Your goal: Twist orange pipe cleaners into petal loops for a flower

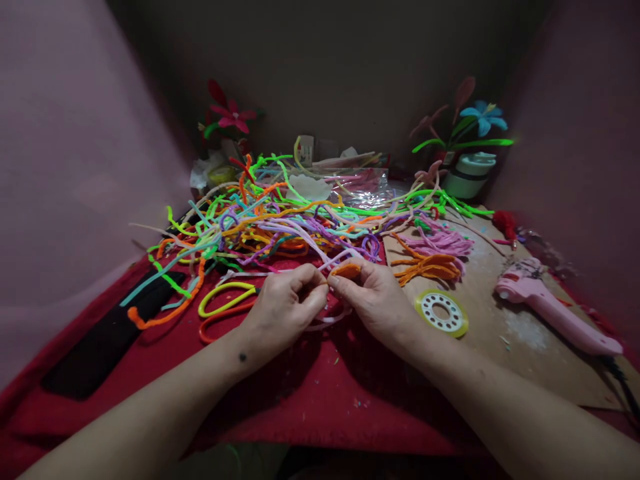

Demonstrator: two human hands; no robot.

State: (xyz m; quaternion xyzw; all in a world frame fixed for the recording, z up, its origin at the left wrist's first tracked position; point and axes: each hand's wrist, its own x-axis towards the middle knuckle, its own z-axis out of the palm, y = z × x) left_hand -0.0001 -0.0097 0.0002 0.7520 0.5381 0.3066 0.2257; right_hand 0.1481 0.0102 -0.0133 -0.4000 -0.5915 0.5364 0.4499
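My left hand and my right hand meet over the red cloth, fingers pinched together. Between them is a small orange pipe cleaner loop, gripped by my right hand's fingertips; a pale pink pipe cleaner curls under both hands and my left fingers pinch at it. Just beyond my hands lies a big tangled heap of coloured pipe cleaners.
A brown board on the right carries a bundle of orange folded pipe cleaners, pink ones, a tape roll and a pink glue gun. Pipe cleaner flowers in pots stand at the back. A black strip lies left.
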